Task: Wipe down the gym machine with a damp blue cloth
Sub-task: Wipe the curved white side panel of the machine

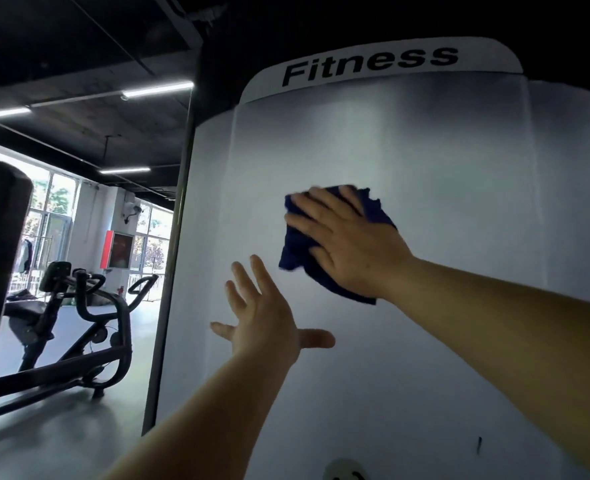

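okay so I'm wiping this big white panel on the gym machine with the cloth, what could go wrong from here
1. Your right hand presses the blue cloth with flat fingers, not gripping it, and a corner hangs loose, so it might slip down the panel.
2. Your left hand is spread bare near the panel and may leave fingerprints if it touches.
3. The Fitness strip sits high above the cloth and could easily get missed.

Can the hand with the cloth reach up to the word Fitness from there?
Probably yes. The right hand presses the blue cloth flat on the white panel, and only bare panel lies between it and the Fitness label above. The left hand sits lower, out of the way.
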`<state>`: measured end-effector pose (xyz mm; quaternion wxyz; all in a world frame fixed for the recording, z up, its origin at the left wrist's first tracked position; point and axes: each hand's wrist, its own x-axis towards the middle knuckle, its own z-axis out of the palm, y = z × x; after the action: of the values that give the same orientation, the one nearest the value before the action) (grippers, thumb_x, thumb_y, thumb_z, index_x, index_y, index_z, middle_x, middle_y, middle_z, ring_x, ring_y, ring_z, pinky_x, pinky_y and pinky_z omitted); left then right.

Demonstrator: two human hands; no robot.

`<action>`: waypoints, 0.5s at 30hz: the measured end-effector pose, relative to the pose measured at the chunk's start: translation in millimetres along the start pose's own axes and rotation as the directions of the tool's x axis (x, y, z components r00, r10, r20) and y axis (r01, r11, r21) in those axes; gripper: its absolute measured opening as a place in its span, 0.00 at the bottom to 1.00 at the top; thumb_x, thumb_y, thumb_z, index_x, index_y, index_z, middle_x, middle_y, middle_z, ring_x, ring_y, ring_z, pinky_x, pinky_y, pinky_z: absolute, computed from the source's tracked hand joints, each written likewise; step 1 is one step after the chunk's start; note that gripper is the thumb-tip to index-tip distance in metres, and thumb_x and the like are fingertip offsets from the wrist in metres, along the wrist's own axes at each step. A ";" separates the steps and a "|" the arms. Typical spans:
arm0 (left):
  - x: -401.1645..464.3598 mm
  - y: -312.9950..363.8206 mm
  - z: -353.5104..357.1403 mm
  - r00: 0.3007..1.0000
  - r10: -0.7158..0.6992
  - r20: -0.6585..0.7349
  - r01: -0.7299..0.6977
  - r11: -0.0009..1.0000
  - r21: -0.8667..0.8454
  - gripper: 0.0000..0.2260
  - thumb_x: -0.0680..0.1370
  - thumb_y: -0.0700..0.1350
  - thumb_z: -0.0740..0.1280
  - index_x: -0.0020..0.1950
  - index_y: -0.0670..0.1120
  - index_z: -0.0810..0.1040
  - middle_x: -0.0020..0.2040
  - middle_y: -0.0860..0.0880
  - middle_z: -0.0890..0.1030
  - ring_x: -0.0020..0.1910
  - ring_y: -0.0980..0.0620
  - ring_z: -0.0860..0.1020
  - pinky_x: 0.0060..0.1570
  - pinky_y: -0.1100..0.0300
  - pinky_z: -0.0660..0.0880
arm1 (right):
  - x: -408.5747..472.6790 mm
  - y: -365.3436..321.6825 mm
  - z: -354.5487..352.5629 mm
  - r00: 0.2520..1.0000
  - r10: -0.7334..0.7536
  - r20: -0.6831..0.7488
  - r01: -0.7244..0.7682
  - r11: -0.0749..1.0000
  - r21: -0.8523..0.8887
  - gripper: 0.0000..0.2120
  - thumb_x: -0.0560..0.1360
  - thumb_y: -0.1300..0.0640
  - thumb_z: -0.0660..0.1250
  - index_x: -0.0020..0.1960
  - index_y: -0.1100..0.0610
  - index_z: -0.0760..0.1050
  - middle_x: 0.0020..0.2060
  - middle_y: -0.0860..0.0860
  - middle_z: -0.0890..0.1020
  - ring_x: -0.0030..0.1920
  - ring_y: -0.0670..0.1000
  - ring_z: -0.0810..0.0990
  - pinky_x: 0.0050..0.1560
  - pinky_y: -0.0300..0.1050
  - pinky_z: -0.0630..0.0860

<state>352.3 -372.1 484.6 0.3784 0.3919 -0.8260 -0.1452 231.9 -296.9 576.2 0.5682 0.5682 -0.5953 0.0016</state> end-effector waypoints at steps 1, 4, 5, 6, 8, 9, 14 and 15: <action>-1.1 -2.6 0.6 1.000 0.010 -0.006 -0.010 1.000 0.004 0.69 0.58 0.69 0.75 0.74 0.48 0.23 0.76 0.44 0.26 0.77 0.41 0.33 0.72 0.30 0.47 | -2.3 1.7 -2.3 0.996 -0.084 0.040 0.084 0.996 -0.004 0.27 0.81 0.47 0.41 0.79 0.47 0.56 0.79 0.45 0.53 0.79 0.49 0.47 0.77 0.53 0.41; -1.1 -5.8 1.3 0.999 0.030 -0.012 -0.029 0.999 0.023 0.69 0.59 0.69 0.74 0.74 0.46 0.23 0.76 0.43 0.26 0.77 0.41 0.33 0.73 0.32 0.45 | 8.0 18.0 -13.9 0.979 -0.188 0.078 0.191 0.981 -0.030 0.25 0.82 0.47 0.43 0.79 0.44 0.55 0.79 0.43 0.52 0.79 0.47 0.47 0.76 0.47 0.37; -0.3 -5.3 1.7 0.999 0.031 -0.009 -0.031 0.999 0.018 0.69 0.59 0.69 0.74 0.73 0.46 0.23 0.75 0.43 0.26 0.77 0.41 0.33 0.73 0.32 0.44 | 14.2 19.3 -14.2 0.990 -0.138 0.040 0.140 0.990 -0.030 0.25 0.82 0.47 0.43 0.79 0.45 0.55 0.79 0.43 0.52 0.79 0.47 0.47 0.76 0.47 0.37; 0.3 -4.9 2.3 1.000 0.028 -0.009 -0.028 1.000 0.011 0.69 0.58 0.69 0.74 0.73 0.46 0.23 0.75 0.44 0.25 0.77 0.41 0.32 0.73 0.32 0.44 | 19.6 14.6 -12.7 0.999 -0.041 -0.010 0.041 0.999 -0.025 0.25 0.82 0.48 0.44 0.79 0.46 0.55 0.79 0.45 0.52 0.79 0.48 0.47 0.76 0.48 0.37; -0.2 -5.9 4.6 1.000 0.013 -0.018 -0.013 1.000 -0.004 0.70 0.58 0.69 0.74 0.74 0.45 0.23 0.75 0.45 0.25 0.77 0.42 0.32 0.73 0.32 0.45 | 27.4 -6.7 -4.7 0.983 0.155 -0.096 -0.157 0.988 -0.007 0.25 0.83 0.49 0.44 0.79 0.49 0.55 0.80 0.47 0.51 0.79 0.50 0.45 0.77 0.52 0.37; -1.5 -7.7 6.1 1.000 0.011 -0.024 -0.011 1.000 -0.016 0.70 0.58 0.70 0.74 0.74 0.44 0.24 0.76 0.46 0.25 0.77 0.43 0.32 0.73 0.33 0.45 | 27.7 -20.1 0.2 0.980 0.179 -0.089 -0.179 0.984 0.009 0.25 0.83 0.49 0.45 0.80 0.50 0.54 0.80 0.47 0.50 0.79 0.51 0.44 0.77 0.53 0.37; -4.3 -10.8 7.4 0.998 0.023 -0.055 -0.027 0.997 -0.079 0.68 0.60 0.69 0.74 0.75 0.44 0.25 0.76 0.48 0.26 0.76 0.46 0.30 0.75 0.38 0.40 | 22.7 -18.8 -4.7 0.965 -0.226 0.136 0.225 0.974 0.026 0.24 0.84 0.47 0.48 0.79 0.45 0.53 0.80 0.43 0.49 0.79 0.47 0.43 0.77 0.50 0.36; -4.0 -11.1 7.1 0.999 0.027 -0.044 -0.031 0.995 -0.090 0.68 0.61 0.69 0.74 0.75 0.44 0.25 0.76 0.48 0.26 0.76 0.46 0.29 0.75 0.39 0.40 | 28.3 -11.3 -6.6 0.963 -0.236 0.133 0.237 0.972 0.009 0.24 0.84 0.47 0.48 0.79 0.44 0.53 0.80 0.43 0.49 0.79 0.47 0.44 0.77 0.50 0.36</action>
<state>354.7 -376.6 471.8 0.4155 0.3652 -0.8159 -0.1683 252.3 -315.8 590.5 0.5254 0.6319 -0.5598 -0.1062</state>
